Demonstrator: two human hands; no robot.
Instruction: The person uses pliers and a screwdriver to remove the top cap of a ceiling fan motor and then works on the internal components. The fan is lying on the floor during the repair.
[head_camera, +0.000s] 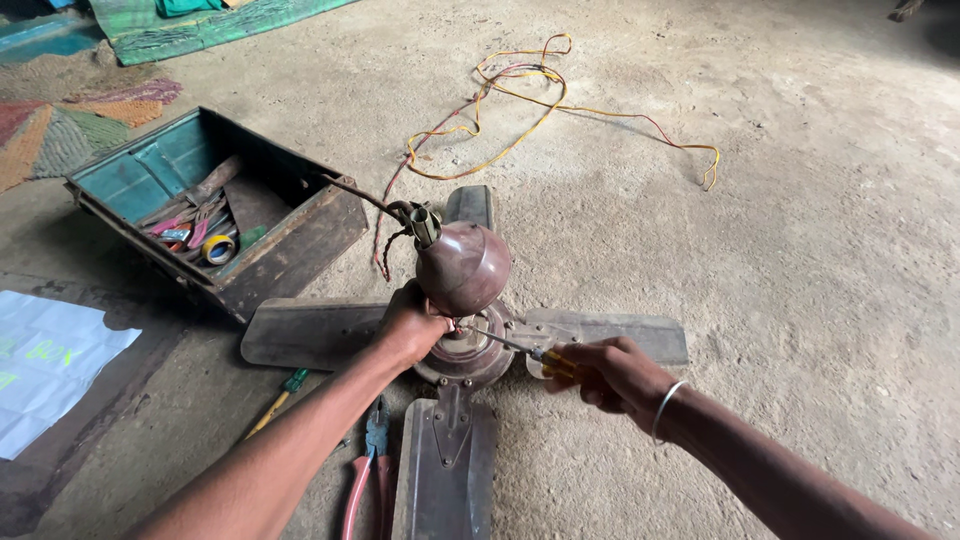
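1. Nearest the camera, a fan blade (445, 470) is seen lying flat on the floor (800, 250), with red-handled pliers (368, 470) just to its left and a green-handled tool (285, 392) beyond them.
2. The right hand (615, 375) is closed around the yellow handle of a screwdriver (515, 347), whose tip is set against the base of the canopy, beside the left thumb.
3. The left hand (410, 325) is wrapped around the fan hub (465, 355), fingers pressed together under the maroon canopy (462, 268), which is tilted on its rod.
4. The fan is laid on the floor in the middle of the view; all four visible blades are fixed to the hub, so little appears dismantled. The canopy is judged loose or lifted, while the fastener at its base is being worked; whether it is going in or out cannot be told.
5. Twisted wires (385, 240) are seen trailing from the rod top.
6. To the left, an open toolbox (290, 250) holds tools and a tape roll (219, 248).
7. Farther off, loose yellow and red cable (520, 100) is spread over the floor.
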